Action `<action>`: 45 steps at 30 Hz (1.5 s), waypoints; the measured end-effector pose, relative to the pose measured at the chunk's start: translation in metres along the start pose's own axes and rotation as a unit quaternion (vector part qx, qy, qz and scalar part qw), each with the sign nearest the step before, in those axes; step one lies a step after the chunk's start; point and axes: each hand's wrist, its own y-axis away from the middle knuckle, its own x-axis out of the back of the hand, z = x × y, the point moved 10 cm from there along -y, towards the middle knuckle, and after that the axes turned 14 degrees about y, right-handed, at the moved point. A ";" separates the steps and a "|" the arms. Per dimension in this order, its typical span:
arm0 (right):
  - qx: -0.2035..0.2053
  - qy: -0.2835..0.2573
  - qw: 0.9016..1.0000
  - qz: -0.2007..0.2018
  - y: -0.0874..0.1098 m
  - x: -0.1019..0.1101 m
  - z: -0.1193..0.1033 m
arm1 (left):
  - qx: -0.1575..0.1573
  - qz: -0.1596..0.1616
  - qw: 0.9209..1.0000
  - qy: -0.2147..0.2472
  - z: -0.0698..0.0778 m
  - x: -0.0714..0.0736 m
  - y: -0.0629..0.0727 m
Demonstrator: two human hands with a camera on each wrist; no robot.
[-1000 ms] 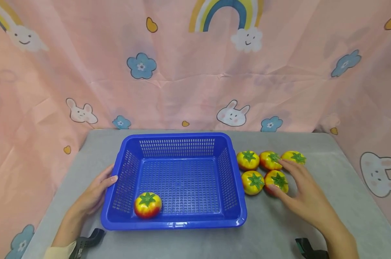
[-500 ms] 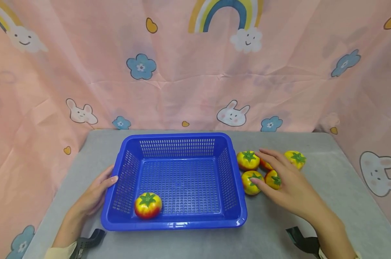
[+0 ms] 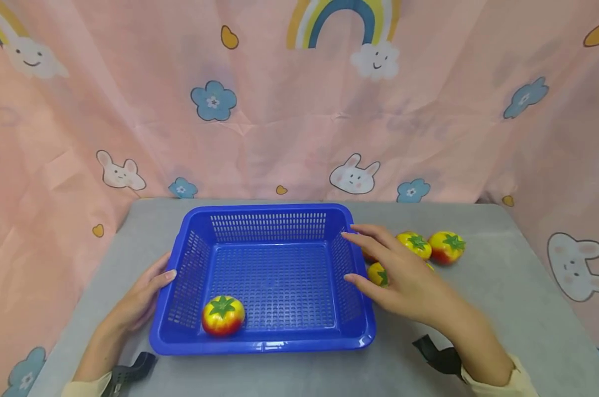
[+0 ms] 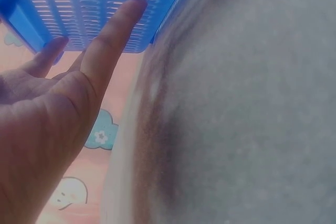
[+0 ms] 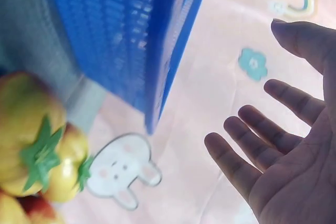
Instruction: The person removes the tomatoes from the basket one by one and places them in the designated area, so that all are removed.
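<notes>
A blue plastic basket (image 3: 274, 347) with slotted walls holds one red-and-yellow toy tomato (image 3: 223, 315) in its near left corner. My left hand (image 3: 139, 300) rests against the basket's left side, its extended thumb at the rim; in the left wrist view, straight fingers touch the outer wall. My right hand (image 3: 400, 275) hovers at the right rim with fingers spread; the right wrist view shows its palm holding nothing. Behind and beneath it, several more toy tomatoes (image 3: 447, 247) with green star-shaped leaves cluster on the table, partly hidden.
The grey tabletop (image 3: 299, 375) carries the basket and the tomatoes. A pink curtain (image 3: 274, 110) printed with rainbows, rabbits and flowers hangs behind it and along both sides. Dark straps sit at both wrists.
My right hand has moved left from above the tomato group to the basket's right rim. The far right tomatoes look turned. My left hand and the basket stay put.
</notes>
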 end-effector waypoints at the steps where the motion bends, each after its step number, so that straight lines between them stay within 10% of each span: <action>1: 0.006 0.004 1.000 -0.003 -0.002 -0.001 -0.005 | 0.001 0.001 1.000 -0.001 0.000 0.000 0.001; 24: 0.175 0.019 0.980 -0.095 -0.056 -0.037 -0.104 | 0.008 0.013 1.000 0.007 -0.003 0.001 0.000; 45: 0.236 0.033 0.948 -0.213 -0.085 -0.096 -0.159 | 0.004 0.008 1.000 0.023 -0.002 0.002 0.000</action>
